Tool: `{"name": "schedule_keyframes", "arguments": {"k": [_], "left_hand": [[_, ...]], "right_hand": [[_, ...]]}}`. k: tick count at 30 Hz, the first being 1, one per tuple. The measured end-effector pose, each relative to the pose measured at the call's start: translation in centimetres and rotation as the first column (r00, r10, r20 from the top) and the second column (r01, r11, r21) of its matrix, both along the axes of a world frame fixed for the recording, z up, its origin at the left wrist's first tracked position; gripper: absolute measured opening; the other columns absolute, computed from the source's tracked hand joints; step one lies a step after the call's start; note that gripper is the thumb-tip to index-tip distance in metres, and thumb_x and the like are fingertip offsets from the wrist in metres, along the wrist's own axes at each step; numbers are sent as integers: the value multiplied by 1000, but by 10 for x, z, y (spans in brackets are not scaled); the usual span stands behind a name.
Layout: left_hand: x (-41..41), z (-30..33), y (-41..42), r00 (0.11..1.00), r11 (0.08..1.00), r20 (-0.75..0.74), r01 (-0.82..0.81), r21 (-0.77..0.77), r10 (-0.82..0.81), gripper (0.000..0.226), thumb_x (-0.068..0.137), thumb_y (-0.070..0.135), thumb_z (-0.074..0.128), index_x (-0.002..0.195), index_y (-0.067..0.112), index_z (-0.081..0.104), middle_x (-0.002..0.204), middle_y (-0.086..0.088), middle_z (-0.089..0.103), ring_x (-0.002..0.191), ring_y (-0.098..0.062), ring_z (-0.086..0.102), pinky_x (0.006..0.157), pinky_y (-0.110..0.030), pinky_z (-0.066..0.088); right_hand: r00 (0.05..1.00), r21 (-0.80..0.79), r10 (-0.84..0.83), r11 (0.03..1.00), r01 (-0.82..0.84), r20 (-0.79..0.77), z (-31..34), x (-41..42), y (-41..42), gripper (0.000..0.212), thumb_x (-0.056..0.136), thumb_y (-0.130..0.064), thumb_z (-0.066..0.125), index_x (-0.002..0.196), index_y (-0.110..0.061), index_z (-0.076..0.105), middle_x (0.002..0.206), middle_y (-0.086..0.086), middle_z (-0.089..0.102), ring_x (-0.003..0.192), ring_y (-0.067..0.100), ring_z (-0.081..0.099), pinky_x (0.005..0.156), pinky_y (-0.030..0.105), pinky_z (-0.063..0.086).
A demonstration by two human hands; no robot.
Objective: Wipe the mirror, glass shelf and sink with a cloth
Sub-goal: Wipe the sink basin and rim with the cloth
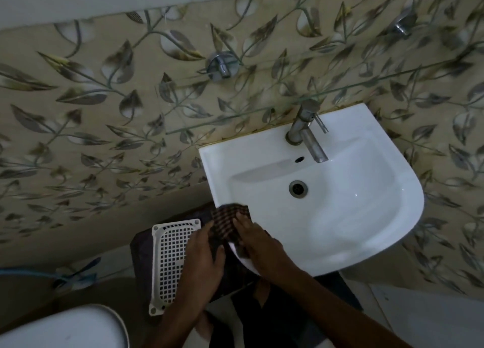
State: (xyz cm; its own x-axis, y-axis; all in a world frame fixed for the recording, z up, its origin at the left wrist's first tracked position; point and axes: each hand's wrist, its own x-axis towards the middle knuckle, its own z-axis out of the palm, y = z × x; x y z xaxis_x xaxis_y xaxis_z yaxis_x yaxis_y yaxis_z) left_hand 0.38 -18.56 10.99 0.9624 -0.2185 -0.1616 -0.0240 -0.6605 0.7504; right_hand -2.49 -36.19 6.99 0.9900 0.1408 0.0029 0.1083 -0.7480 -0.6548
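Observation:
A white wall-hung sink point(366, 216) fills the right middle of the head view, with a steel tap point(305, 132) at its back and a drain point(298, 188) in the bowl. A dark checked cloth point(227, 223) lies over the sink's front-left rim. My left hand point(203, 256) grips the cloth from the left, and my right hand point(258, 240) presses on it from the right. A clear glass shelf point(262, 112) juts from the leaf-patterned wall above the sink, held by chrome brackets point(221, 66). No mirror is visible.
A white plastic grid basket point(167, 264) stands on the floor left of the sink, on a dark mat. A toilet lid point(65, 329) shows at the bottom left. A blue hose point(31, 273) runs along the floor at the left.

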Motion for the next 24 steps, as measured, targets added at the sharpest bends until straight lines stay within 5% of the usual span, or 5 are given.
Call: {"name": "schedule_keyframes", "arguments": {"k": [4,9,13,17,24], "left_hand": [[2,-4,3,1000,999,2,8,33,-8,58,92,10,62,147,9,41,145,-11,47,137,-27,39,115,-28,22],[-1,-5,1,996,998,67,57,-1,-57,45,90,16,59,134,9,53,129,-11,56,122,-27,51,110,-41,40],[-10,-10,-5,988,991,85,124,44,-128,44,89,8,65,131,11,55,125,-12,58,119,-29,52,105,-42,41],[-29,-7,-13,945,963,186,269,25,-269,44,86,1,68,128,7,56,119,-13,57,115,-28,53,103,-34,41],[-45,4,-40,894,905,154,426,8,-422,41,87,6,68,126,19,59,102,9,50,96,-5,44,88,-15,37]], "right_hand": [[991,67,-121,990,125,-64,-1,28,15,60,100,-32,31,150,1,29,159,12,23,147,26,26,120,40,23],[996,-47,-47,998,44,-71,7,-22,0,58,94,-12,46,149,0,33,157,18,29,142,30,36,116,39,31],[999,-165,-39,986,34,-25,8,-92,-35,48,96,-24,48,139,-3,51,145,11,51,130,22,49,113,35,34],[949,-241,-284,939,245,-139,6,-93,-111,32,86,-26,56,111,-17,73,117,1,69,106,10,62,107,34,43],[795,-325,-606,749,577,14,-2,-115,-200,26,83,-26,58,107,-30,68,95,-10,63,90,13,61,84,33,49]]}}
